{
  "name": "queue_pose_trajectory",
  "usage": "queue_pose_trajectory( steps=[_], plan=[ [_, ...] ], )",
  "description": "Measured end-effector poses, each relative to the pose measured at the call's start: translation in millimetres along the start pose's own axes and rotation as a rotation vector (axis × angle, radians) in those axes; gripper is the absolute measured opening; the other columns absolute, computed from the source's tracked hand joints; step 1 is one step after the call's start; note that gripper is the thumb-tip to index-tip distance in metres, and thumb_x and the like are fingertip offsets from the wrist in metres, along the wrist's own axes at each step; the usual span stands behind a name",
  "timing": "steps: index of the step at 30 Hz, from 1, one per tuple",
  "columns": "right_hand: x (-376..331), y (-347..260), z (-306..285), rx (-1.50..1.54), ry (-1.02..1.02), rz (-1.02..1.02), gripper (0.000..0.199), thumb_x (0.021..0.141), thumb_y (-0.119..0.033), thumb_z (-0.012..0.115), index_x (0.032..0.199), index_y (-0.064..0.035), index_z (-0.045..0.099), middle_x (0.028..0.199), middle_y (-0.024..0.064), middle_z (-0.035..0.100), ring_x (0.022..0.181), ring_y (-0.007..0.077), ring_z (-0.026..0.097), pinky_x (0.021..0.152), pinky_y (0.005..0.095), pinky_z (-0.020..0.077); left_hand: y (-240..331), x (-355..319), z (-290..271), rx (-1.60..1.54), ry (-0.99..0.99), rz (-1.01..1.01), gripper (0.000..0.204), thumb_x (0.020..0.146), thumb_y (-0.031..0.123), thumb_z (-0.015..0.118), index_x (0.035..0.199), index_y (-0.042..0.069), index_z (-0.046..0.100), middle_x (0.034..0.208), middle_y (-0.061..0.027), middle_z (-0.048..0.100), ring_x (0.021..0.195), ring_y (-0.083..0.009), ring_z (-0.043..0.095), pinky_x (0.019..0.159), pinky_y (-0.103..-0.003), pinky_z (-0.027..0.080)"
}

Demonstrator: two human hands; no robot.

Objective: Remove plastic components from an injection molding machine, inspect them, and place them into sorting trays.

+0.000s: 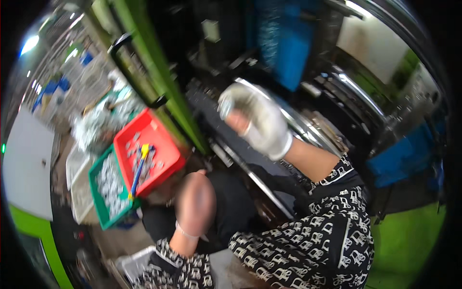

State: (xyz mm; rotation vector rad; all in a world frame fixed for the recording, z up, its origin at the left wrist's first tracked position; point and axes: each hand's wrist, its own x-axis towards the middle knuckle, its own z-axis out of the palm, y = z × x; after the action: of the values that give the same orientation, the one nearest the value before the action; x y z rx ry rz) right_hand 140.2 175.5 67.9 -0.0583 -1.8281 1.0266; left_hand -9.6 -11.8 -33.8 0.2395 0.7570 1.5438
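Starting at the left of the red bin (163, 139), a green bin (98, 204) sits touching its lower-left side and holds a heap of small pale metal parts (111, 185). The red bin itself carries a thinner scatter of the same parts, with a yellow-and-blue hand tool (139, 168) lying across them. Up-left of the red bin lies a crumpled clear plastic bag (96, 127).

Just below-right of the red bin, the left hand (195, 202) hangs blurred, with a thin band at the wrist; I cannot tell whether its fingers are spread or curled, and nothing shows in them.

Further right and above the red bin, the right hand (255, 120), in a soiled white glove, is raised in front of the dark opening of a green-framed machine (159, 72). Its fingers are curled tight around a small silvery piece (226, 108) that peeps out at the thumb side.

By my reading, the step in hand is carrying one piece between the machine and the bins. The next move likely calls for a steady grip while the arm swings clear of the shiny rails (298, 125) beside the hand.
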Motion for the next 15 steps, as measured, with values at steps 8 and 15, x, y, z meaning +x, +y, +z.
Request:
queue_pose_trajectory(
  steps=[8,15],
  plan=[
    [63,8,-284,-0.586,1.043,0.052,0.03,0.087,-0.016,0.056,0.111,0.0013,0.049,0.095,0.0097,0.059,0.082,0.0164,0.059,0.071,0.026,0.0503,-99,-29,-201,0.03,0.576,-0.402,0.018,0.089,0.031,0.047,0.079,0.017,0.052,0.063,0.0052,0.051,0.046,-0.0121,0.044,0.039,-0.024,0.033],
    [58,78,-363,-0.343,0.881,0.324,0.035,0.084,-0.007,0.056,0.118,-0.0004,0.051,0.095,0.0081,0.06,0.073,0.0143,0.059,0.063,0.0251,0.0487,-115,-18,-248,0.259,0.398,-0.394,0.022,0.087,0.028,0.044,0.072,0.012,0.047,0.054,-0.0016,0.044,0.042,-0.0138,0.04,0.038,-0.025,0.031]
  ],
)
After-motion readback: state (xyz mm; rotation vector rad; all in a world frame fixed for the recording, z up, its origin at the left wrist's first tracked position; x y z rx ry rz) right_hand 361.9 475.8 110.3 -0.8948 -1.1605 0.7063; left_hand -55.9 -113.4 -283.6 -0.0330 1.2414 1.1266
